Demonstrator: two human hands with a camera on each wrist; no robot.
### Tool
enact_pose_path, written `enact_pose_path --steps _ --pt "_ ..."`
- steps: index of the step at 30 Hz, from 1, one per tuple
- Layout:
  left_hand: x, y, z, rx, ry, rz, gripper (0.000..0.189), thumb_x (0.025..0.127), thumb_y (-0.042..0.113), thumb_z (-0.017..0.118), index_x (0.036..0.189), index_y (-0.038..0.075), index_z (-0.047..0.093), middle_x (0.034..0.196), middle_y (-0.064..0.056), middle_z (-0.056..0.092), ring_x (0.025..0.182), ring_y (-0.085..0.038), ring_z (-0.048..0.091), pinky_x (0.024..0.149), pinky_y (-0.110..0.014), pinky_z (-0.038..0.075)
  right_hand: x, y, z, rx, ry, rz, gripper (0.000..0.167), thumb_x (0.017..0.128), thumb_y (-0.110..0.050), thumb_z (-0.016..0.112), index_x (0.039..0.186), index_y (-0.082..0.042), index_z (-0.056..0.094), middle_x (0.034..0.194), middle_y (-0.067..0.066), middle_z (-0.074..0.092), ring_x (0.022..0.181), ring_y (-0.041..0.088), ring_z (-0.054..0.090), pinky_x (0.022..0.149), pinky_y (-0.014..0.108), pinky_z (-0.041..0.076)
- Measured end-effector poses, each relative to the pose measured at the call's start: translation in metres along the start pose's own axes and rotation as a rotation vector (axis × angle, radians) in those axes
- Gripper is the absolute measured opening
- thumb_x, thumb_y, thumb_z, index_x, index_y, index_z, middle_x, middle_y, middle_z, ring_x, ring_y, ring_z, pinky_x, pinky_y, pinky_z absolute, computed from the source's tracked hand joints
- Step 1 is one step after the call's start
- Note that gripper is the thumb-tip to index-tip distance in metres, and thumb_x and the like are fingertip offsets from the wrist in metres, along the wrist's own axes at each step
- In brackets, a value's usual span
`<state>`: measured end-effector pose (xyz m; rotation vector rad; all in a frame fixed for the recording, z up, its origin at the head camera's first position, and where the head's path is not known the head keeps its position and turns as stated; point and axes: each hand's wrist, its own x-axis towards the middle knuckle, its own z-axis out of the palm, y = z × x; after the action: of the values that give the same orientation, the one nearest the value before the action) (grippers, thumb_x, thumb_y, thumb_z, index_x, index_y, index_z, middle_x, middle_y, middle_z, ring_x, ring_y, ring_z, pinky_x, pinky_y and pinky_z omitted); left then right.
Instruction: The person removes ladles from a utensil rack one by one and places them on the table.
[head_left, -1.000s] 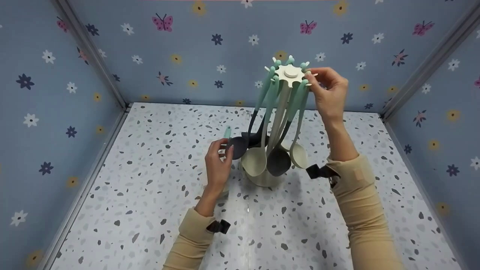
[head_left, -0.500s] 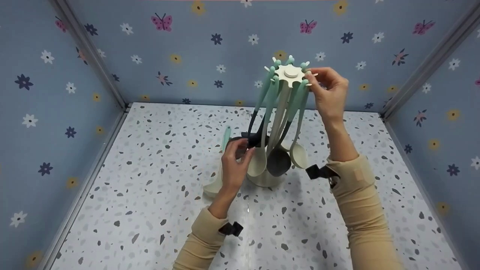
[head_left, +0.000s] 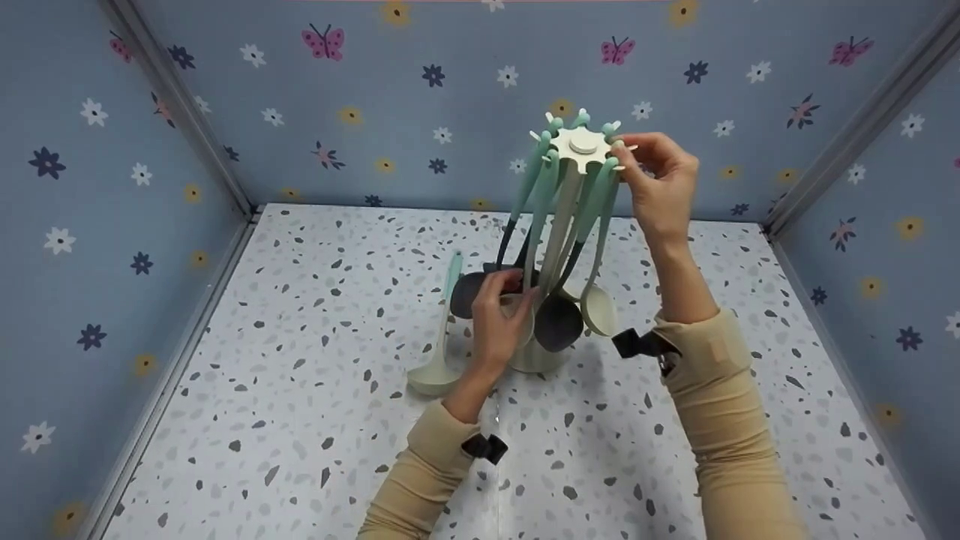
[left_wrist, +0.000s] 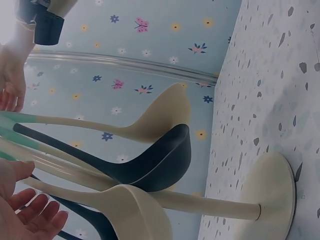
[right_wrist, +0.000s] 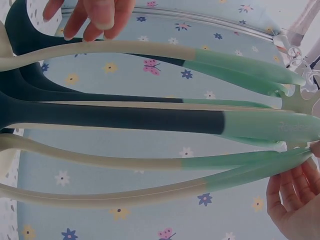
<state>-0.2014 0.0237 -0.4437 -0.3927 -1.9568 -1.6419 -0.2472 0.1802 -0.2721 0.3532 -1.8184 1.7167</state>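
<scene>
- Note the utensil stand, upright on the speckled worktop, well in from the back edge and roughly midway between left and right edges. Probably rigid plastic, fairly light, top-heavy with utensils hung all round; likely to tip if tugged high up. Best held low, by the bare pole, or steadied at the flat round base.
- Hanging around the pole: a dark ladle, a pale ladle, a pale spoon and others. Likely light, smooth, stiff in the shaft, apt to swing and knock together. Best taken by the green handles.
- Just beside the base, towards the worktop's left edge, a loose ladle, handle towards the back edge. In the way of any leftward shift of the base.
- At the pale ladle's shaft, the left hand: fingers loosely bent, parted from the thumb, with no firm grip to be seen. Hides part of the pale ladle.
- At the hooked top, the right hand: thumb and finger pinching its rim; impossible to say whether on hook or handle end.
- Among the handle ends, slim pegs, perhaps easiest to snap.
</scene>
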Motion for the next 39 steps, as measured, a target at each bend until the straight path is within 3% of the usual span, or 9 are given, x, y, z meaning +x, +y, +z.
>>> enact_pose_path --steps 5,15,23,26,31,39 --pt "0.002 -0.004 0.004 -0.011 -0.009 0.005 0.027 0.082 0.019 0.064 0.099 -0.001 0.059 0.09 -0.012 0.056 0.084 -0.023 0.056 0.071 -0.032 0.048 -0.003 -0.01 0.003 0.003 -0.002 0.01 0.005 0.08 0.002 0.062 0.082 0.005 0.065 0.074 0.006 0.06 0.065 0.015 0.053 0.058 0.019 0.046" --pt "0.008 -0.01 0.013 -0.021 0.033 0.047 0.017 0.081 0.006 0.064 0.092 -0.005 0.059 0.083 -0.014 0.058 0.077 -0.026 0.057 0.068 -0.04 0.048 -0.002 -0.009 0.003 0.016 0.006 0.012 0.005 0.079 0.003 0.062 0.081 0.004 0.066 0.072 0.006 0.06 0.064 0.014 0.053 0.057 0.018 0.047" --pt "0.008 0.017 0.007 -0.026 0.065 0.06 0.008 0.079 -0.007 0.061 0.085 -0.011 0.057 0.08 -0.02 0.057 0.074 -0.03 0.057 0.066 -0.038 0.049 -0.003 -0.009 0.003 0.011 0.007 0.003 0.005 0.079 0.002 0.062 0.081 0.005 0.066 0.073 0.006 0.061 0.064 0.014 0.053 0.057 0.018 0.046" --pt "0.006 0.01 0.009 -0.039 0.073 0.093 0.008 0.079 -0.007 0.06 0.087 -0.01 0.058 0.08 -0.019 0.057 0.073 -0.028 0.058 0.064 -0.035 0.05 -0.003 -0.009 0.003 0.007 0.002 -0.011 0.006 0.079 0.002 0.062 0.082 0.006 0.065 0.072 0.006 0.061 0.063 0.013 0.053 0.057 0.018 0.046" --pt "0.003 -0.014 0.015 -0.041 0.09 0.14 0.011 0.079 -0.003 0.063 0.09 -0.006 0.061 0.081 -0.014 0.059 0.073 -0.022 0.059 0.063 -0.029 0.05 -0.002 -0.004 0.001 0.014 0.0 -0.015 0.007 0.079 0.002 0.062 0.082 0.007 0.065 0.073 0.006 0.06 0.064 0.014 0.053 0.057 0.019 0.047" --pt "0.0 -0.019 0.014 -0.045 0.124 0.202 0.015 0.081 0.004 0.063 0.093 -0.004 0.066 0.082 -0.01 0.062 0.074 -0.016 0.059 0.064 -0.024 0.049 0.005 0.017 -0.004 0.001 0.005 0.008 0.006 0.079 -0.002 0.065 0.084 0.002 0.066 0.076 0.01 0.061 0.066 0.017 0.054 0.058 0.02 0.047"
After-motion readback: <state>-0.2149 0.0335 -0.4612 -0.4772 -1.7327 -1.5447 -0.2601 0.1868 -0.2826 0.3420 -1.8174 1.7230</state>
